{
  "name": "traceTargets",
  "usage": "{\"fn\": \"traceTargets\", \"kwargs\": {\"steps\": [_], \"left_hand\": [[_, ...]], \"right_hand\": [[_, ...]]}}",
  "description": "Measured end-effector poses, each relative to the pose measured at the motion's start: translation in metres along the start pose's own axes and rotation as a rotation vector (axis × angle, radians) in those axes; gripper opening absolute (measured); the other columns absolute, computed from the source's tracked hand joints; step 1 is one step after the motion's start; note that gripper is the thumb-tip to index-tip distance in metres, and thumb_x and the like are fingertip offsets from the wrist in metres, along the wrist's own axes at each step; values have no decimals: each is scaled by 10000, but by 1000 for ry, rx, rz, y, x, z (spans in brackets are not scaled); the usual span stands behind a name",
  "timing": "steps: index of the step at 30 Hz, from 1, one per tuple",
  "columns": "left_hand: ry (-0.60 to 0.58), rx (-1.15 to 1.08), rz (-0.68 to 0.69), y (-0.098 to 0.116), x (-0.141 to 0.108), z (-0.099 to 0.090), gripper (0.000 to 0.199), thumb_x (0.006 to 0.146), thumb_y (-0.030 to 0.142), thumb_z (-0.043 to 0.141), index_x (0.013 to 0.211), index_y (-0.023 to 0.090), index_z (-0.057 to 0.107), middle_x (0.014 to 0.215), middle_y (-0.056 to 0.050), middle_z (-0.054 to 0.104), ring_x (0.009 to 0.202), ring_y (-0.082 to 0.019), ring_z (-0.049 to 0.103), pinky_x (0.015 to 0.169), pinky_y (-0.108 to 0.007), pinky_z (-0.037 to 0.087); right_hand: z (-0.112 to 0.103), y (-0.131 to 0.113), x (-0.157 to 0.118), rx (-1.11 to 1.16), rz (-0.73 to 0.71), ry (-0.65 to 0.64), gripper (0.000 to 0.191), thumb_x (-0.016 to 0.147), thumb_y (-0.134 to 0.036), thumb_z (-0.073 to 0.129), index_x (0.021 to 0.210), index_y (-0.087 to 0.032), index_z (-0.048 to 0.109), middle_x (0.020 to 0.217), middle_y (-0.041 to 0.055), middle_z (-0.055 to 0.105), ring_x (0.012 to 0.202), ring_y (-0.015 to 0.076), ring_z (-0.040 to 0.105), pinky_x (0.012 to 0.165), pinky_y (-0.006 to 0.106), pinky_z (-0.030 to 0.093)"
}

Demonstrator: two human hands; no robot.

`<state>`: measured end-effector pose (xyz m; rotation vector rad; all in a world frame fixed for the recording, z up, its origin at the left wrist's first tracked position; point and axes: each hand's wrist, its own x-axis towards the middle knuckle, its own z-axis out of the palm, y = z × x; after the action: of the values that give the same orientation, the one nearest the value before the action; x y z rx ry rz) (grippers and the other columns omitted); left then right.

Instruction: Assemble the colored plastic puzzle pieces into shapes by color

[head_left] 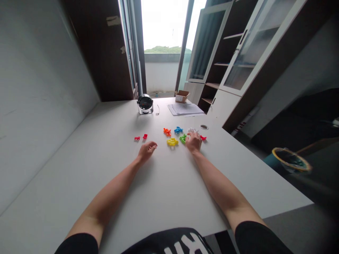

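Observation:
My left hand (147, 151) rests on the white table (159, 194) with its fingers loosely bent and apart, holding nothing. Beyond it lie two small red plastic pieces (145, 136). My right hand (194, 142) reaches down among small plastic pieces, fingers bent and drawn together; what is at the fingertips is hidden. White pieces (192, 130) show just past its fingers, and a green cluster (183, 138) touches or nearly touches its left side. Another red piece (203, 138) pokes out on its right. Yellow (172, 142), orange (167, 132) and blue (178, 129) clusters sit between the hands.
A round black device on a stand (145, 104) is at the back, beside a thin wire-like thing (158, 110). Papers (186, 109) and an open cardboard box (182, 96) lie back right. A cable hole (204, 127) is near the right edge; a bin (291, 160) stands beyond.

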<state>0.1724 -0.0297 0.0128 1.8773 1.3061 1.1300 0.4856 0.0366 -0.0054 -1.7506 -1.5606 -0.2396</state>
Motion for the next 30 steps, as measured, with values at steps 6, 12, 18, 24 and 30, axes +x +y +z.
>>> {"fn": "traceTargets", "kwargs": {"steps": [6, 12, 18, 24, 30], "left_hand": [[330, 460, -16, -13, 10, -42, 257, 917, 291, 490, 993, 207, 720, 1096, -107, 679, 1061, -292, 570, 994, -450, 416], [127, 610, -7, -36, 13, -45, 460, 876, 302, 567, 1333, 282, 614, 1449, -81, 524, 1332, -325, 417, 1118, -490, 314], [-8, 651, 73, -40, 9, -40, 426, 907, 342, 546, 1323, 274, 611, 1420, -78, 569, 1383, -331, 362, 1142, -504, 273], [4, 633, 106, -36, 8, -40, 455, 882, 305, 573, 1334, 261, 594, 1430, -85, 555, 1402, -330, 351, 1162, -501, 253], [-103, 591, 88, -35, 10, -38, 502, 903, 325, 559, 1403, 286, 542, 1495, -56, 514, 1471, -340, 270, 1184, -532, 196]], "right_hand": [[-6, -6, 2, 80, -56, 7, 254, 859, -231, 484, 982, -164, 696, 1038, 142, 647, 1028, 318, 513, 917, 460, 386], [-16, -16, -2, 174, -182, 1, 214, 869, -218, 500, 949, -181, 695, 998, 111, 644, 1001, 289, 521, 948, 435, 388], [-23, -33, -9, 184, -270, -10, 169, 883, -181, 520, 936, -214, 677, 1015, 70, 650, 1000, 265, 537, 944, 415, 369], [-26, -41, -13, 207, -327, -19, 156, 896, -173, 525, 917, -221, 672, 1004, 67, 658, 995, 265, 540, 906, 405, 365], [-28, -49, -17, 224, -376, -36, 140, 916, -190, 532, 924, -220, 668, 1016, 73, 661, 994, 266, 541, 890, 405, 358]]}}
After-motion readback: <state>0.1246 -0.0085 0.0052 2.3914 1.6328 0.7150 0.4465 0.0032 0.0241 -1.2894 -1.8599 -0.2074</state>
